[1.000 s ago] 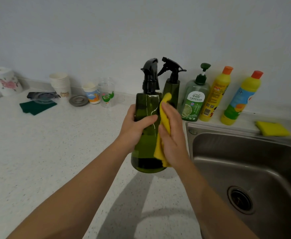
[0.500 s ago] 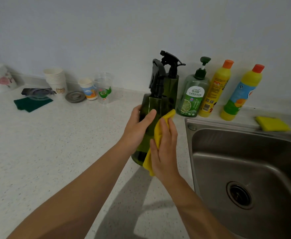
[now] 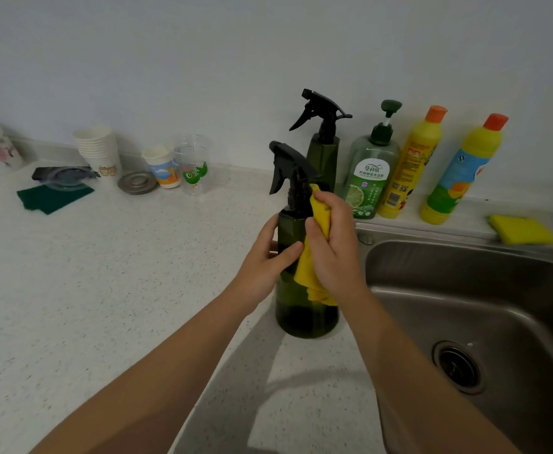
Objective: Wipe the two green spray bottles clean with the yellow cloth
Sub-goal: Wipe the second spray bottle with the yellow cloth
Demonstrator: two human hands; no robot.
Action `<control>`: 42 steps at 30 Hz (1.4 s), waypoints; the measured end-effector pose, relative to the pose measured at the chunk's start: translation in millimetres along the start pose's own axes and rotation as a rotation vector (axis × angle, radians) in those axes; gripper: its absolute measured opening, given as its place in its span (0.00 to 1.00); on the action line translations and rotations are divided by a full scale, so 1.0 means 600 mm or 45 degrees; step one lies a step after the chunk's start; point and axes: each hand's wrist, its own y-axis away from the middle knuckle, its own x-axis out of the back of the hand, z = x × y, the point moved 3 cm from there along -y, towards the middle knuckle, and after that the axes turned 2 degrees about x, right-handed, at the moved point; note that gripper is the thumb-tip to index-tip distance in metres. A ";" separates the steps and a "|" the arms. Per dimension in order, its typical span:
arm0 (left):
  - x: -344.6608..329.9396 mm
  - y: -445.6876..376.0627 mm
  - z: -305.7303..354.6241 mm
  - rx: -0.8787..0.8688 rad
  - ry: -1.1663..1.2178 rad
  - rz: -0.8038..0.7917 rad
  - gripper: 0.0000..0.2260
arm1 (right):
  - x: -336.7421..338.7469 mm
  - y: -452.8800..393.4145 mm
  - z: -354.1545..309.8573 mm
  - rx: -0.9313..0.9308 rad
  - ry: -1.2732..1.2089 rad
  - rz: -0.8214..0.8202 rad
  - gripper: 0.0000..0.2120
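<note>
The near green spray bottle (image 3: 304,309) is standing on the counter (image 3: 111,290) just beside the sink (image 3: 465,270) edge, the left hand (image 3: 263,262) gripping its side and the right hand (image 3: 334,250) pressing the yellow cloth (image 3: 311,267) against its shoulder, with open counter lying leftward and the second spray bottle (image 3: 322,155) standing behind by the wall.

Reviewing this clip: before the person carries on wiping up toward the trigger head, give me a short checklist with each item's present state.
1. Left hand steadies the near spray bottle with a firm grip around its body: ok.
2. Yellow cloth pressed to the bottle under the right hand: ok.
3. Bottle base resting on the counter: cannot tell; it may be slightly lifted.
4. Second spray bottle upright by the wall, clear of the hands: ok.
5. Second bottle wiped: cannot tell.
6. Near bottle stands close to the sink edge: not ok, a tip risk.
</note>
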 end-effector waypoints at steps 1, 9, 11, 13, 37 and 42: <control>-0.002 -0.002 -0.001 -0.001 0.010 -0.010 0.19 | 0.003 0.000 0.002 -0.008 -0.001 -0.005 0.19; -0.025 -0.014 -0.008 0.087 0.105 -0.114 0.26 | 0.017 0.078 0.060 -0.246 -0.106 0.033 0.20; -0.023 -0.017 -0.012 0.100 0.128 -0.103 0.24 | 0.014 0.109 0.078 -0.332 -0.091 0.001 0.23; -0.024 -0.018 -0.017 0.125 0.149 -0.088 0.21 | 0.010 0.134 0.088 -0.410 -0.090 -0.022 0.26; -0.077 -0.011 -0.011 0.195 -0.019 -0.219 0.22 | 0.089 0.049 0.025 -0.138 -0.205 0.195 0.18; -0.096 -0.028 -0.017 0.222 0.205 -0.276 0.21 | 0.092 0.069 0.041 -0.155 -0.230 0.176 0.19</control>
